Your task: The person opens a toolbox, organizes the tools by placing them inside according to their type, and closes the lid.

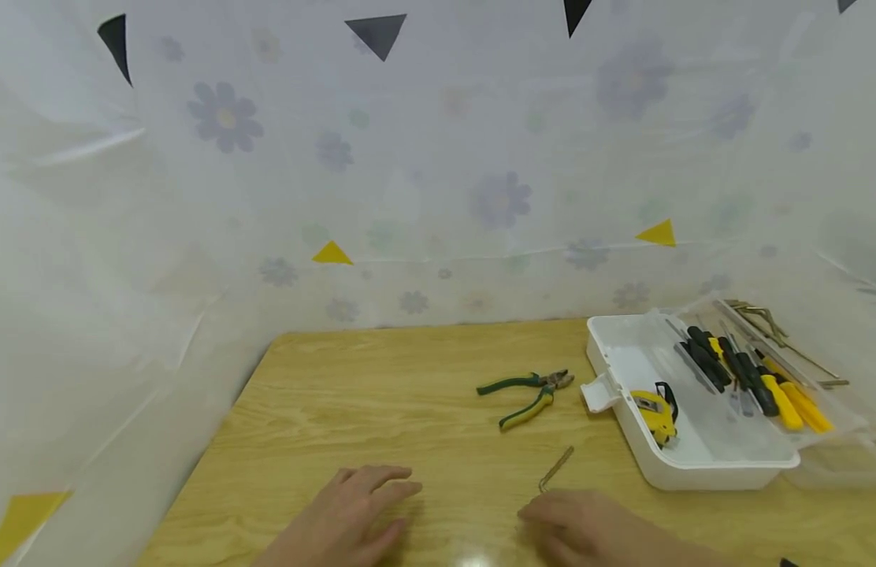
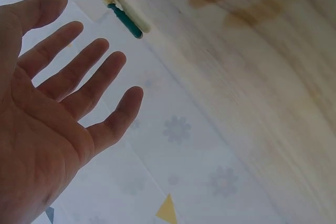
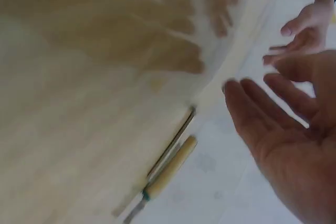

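Over the front of the wooden table (image 1: 381, 394), my left hand (image 1: 353, 516) hovers with fingers loosely spread. In the left wrist view its palm shows bare. My right hand (image 1: 587, 524) is just in front of a small L-shaped hex key (image 1: 557, 466), partly covering its bent end in the head view. The right wrist view shows that hand's fingers (image 3: 247, 111) relaxed, holding nothing, apart from the hex key. Farther back lie combination pliers (image 1: 549, 381) with green and yellow handles, spread apart.
At the right stands a white toolbox (image 1: 707, 476) with a yellow tape measure (image 1: 654, 417) inside. Its clear lid tray holds several screwdrivers (image 1: 785, 402) and hex keys (image 1: 764, 319). A white flowered sheet (image 1: 438, 197) hangs behind the table and at its sides.
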`<state>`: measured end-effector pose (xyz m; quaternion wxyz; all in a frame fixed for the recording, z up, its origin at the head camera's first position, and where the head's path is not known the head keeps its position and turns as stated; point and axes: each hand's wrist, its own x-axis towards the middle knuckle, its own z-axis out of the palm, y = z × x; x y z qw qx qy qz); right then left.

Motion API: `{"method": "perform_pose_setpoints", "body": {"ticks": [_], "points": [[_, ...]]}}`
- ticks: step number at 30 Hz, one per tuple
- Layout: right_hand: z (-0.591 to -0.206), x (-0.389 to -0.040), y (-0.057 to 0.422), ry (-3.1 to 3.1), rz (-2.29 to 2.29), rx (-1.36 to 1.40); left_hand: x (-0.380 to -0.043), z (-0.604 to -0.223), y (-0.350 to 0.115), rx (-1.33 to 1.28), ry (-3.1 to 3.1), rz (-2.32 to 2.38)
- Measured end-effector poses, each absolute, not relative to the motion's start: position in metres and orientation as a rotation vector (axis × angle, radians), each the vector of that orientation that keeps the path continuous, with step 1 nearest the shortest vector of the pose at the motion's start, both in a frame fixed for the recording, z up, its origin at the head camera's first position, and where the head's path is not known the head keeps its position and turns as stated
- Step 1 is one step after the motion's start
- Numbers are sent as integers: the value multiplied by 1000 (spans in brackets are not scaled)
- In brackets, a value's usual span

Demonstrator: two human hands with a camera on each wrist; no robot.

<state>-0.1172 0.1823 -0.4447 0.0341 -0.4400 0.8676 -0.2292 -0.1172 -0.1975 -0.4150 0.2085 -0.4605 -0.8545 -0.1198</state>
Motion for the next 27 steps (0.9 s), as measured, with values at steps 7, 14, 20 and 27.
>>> {"method": "perform_pose_setpoints", "body": {"ticks": [7, 14, 20, 27], "points": [[-422, -133, 194, 2973, -209, -871, -117, -413, -197, -1260, -2422, -321], [-417, -134, 193, 2896, -282, -496, -117, -414, -197, -1261, -2412, -313], [-412, -127, 200, 3012, -554, -625, -117, -413, -197, -1260, -2413, -330], [-421, -115, 198, 3260, -595, -1353, -117, -415, -198, -1278, -2368, -340]]}}
